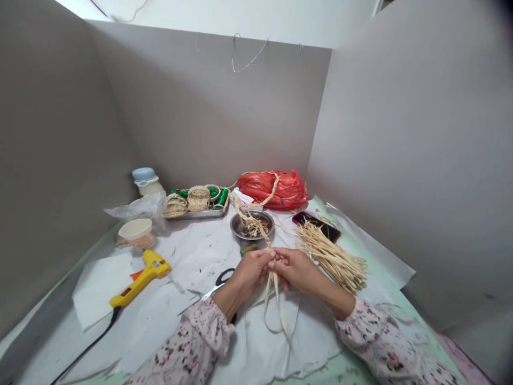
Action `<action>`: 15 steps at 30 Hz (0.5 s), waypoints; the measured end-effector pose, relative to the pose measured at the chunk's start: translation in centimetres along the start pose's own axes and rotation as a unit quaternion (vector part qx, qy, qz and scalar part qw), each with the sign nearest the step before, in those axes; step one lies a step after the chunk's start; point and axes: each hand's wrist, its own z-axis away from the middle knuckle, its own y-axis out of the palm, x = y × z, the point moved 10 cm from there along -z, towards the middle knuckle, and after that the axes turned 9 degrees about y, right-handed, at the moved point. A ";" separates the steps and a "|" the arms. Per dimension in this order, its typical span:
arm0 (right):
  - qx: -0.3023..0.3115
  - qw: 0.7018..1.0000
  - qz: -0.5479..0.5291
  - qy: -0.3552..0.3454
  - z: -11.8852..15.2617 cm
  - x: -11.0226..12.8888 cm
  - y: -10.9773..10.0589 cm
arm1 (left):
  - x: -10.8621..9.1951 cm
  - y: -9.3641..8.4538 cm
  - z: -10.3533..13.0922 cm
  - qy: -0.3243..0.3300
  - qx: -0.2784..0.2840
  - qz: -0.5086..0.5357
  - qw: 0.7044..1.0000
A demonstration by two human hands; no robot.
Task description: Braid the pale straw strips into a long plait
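My left hand [254, 270] and my right hand [292, 266] meet at the middle of the table, both pinching a pale straw braid [265, 231]. From my fingers the braid runs up over a metal bowl [272, 227] and on toward the back. Loose straw strands [276, 310] hang below my fingers, one bent in a loop. A bundle of cut straw [332, 256] lies right of my right hand, partly over a dark phone [310, 218]. Scissors [216, 283] lie partly hidden beneath my left forearm.
At left lie a yellow glue gun [140, 278] with its cord and a cup [136, 230]. Behind them stand a blue-lidded bottle [147, 182] and a tray [196, 215] of braid rolls and green thread. A red plastic bag [272, 190] sits by the back partition [216, 107].
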 end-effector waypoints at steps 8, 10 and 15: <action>-0.177 0.976 0.052 -0.113 0.1 1.4 -5.0 | 0.3 0.4 -0.1 0.002 0.042 -0.018 0.999; -0.095 0.991 0.003 -0.099 -0.5 0.5 -3.3 | 0.4 0.5 -0.2 0.007 0.051 -0.022 0.998; 0.001 0.996 -0.065 -0.060 -0.9 -0.4 -1.1 | 0.3 0.4 -0.2 0.007 0.051 -0.044 0.998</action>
